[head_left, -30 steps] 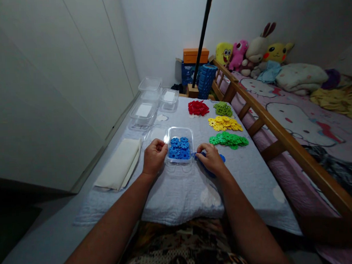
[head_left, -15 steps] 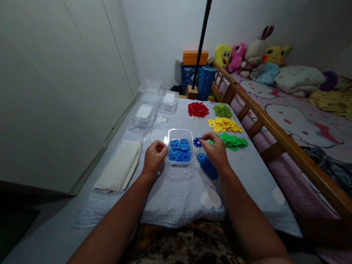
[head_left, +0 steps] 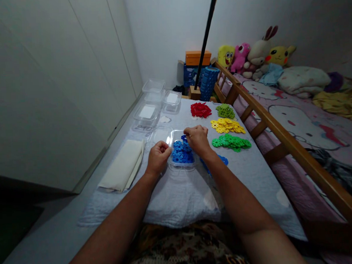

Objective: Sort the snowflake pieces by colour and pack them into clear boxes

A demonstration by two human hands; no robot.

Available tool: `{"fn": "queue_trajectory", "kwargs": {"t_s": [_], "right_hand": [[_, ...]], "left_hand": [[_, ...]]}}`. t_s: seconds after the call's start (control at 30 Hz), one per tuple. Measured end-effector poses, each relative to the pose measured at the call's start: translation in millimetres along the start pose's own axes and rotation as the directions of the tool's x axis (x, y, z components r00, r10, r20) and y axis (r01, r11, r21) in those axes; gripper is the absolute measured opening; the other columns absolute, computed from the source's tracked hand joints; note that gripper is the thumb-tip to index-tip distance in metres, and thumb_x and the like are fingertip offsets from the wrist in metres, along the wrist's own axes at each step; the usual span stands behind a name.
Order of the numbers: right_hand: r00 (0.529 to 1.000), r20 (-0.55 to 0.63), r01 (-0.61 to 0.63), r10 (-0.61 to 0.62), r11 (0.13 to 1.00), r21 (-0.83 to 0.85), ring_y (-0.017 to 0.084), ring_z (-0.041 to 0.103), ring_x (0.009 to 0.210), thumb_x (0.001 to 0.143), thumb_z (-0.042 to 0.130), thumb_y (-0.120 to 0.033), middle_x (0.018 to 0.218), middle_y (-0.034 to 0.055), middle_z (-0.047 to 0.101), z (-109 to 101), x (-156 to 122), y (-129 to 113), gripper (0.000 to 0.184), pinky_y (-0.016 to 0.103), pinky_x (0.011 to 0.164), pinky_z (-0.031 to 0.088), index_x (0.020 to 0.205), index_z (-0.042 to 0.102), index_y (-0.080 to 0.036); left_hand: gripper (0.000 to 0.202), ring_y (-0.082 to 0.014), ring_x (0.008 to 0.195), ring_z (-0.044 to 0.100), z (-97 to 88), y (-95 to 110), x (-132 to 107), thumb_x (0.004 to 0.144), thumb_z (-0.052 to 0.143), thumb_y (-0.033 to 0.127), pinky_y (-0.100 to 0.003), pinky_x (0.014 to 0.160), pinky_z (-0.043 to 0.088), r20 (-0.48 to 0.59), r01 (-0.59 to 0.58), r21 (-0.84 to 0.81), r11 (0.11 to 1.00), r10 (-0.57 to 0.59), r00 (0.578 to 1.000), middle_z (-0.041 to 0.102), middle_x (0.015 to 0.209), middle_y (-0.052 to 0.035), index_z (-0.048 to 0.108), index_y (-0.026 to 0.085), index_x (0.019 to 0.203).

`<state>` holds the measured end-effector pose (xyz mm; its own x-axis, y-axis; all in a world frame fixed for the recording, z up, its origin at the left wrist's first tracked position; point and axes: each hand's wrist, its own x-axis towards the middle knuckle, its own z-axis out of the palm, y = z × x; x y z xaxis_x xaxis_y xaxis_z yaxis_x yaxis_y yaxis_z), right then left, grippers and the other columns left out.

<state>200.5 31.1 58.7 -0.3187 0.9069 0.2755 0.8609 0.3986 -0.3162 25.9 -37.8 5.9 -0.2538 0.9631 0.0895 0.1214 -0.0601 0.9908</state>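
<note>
A clear plastic box (head_left: 182,166) stands in front of me, with several blue snowflake discs (head_left: 181,153) lying in it. My left hand (head_left: 159,158) is closed on the box's left edge. Over the back right of the box is my right hand (head_left: 198,139), pinching a dark blue snowflake disc (head_left: 183,138); its fingers partly cover that disc. More blue discs (head_left: 223,160) lie on the cloth right of the box, largely hidden under my right forearm. A clear lid (head_left: 158,136) appears to lie behind my left hand.
Piles of green (head_left: 231,141), yellow (head_left: 227,126), light green (head_left: 225,111) and red pieces (head_left: 200,110) lie on the right. Clear containers (head_left: 146,112) stand at the back left, and folded cream fabric (head_left: 122,165) lies at left. A wooden bed rail (head_left: 259,109) borders the table's right side.
My right hand has moved left with the blue disc, from beside the box to above it. The left hand stays at the box's edge. The view has shifted slightly.
</note>
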Motion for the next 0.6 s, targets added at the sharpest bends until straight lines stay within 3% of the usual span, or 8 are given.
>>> {"fn": "queue_trajectory", "kwargs": {"t_s": [0.27,0.43,0.6], "right_hand": [[0.984,0.172,0.086,-0.053,0.977,-0.196,0.03,0.05,0.108,0.096,0.051,-0.017,0.108,0.0125,0.075,5,15,-12,0.027,0.043,0.088,0.031,0.102,0.077,-0.022],[0.966,0.248,0.122,-0.07,0.972,-0.201,0.03,0.05,0.112,0.097,0.051,-0.018,0.115,0.0123,0.072,5,12,-14,0.027,0.042,0.089,0.033,0.103,0.077,-0.021],[0.987,0.161,0.024,-0.01,0.996,-0.086,0.029,0.052,0.113,0.094,0.058,-0.02,0.116,0.0096,0.072,-10,2,4,0.022,0.042,0.092,0.036,0.105,0.077,-0.024]], "left_hand": [[0.019,-0.0092,0.054,0.043,-0.1,1,0,0.071,0.065,0.033,-0.022,0.054,0.034,0.015,-0.025,0.005,1.0,0.025,1.0,0.049,0.058,0.0058,0.052,0.021,0.068],[0.02,-0.0094,0.053,0.042,-0.4,0,0,0.071,0.066,0.034,-0.023,0.053,0.033,0.018,-0.016,-0.001,1.0,0.016,1.0,0.048,0.057,0.0061,0.051,0.021,0.068],[0.019,-0.0097,0.053,0.043,-0.5,-2,1,0.072,0.066,0.033,-0.022,0.053,0.033,0.018,-0.027,-0.002,1.0,0.027,0.999,0.049,0.057,0.0058,0.052,0.021,0.069]]}}
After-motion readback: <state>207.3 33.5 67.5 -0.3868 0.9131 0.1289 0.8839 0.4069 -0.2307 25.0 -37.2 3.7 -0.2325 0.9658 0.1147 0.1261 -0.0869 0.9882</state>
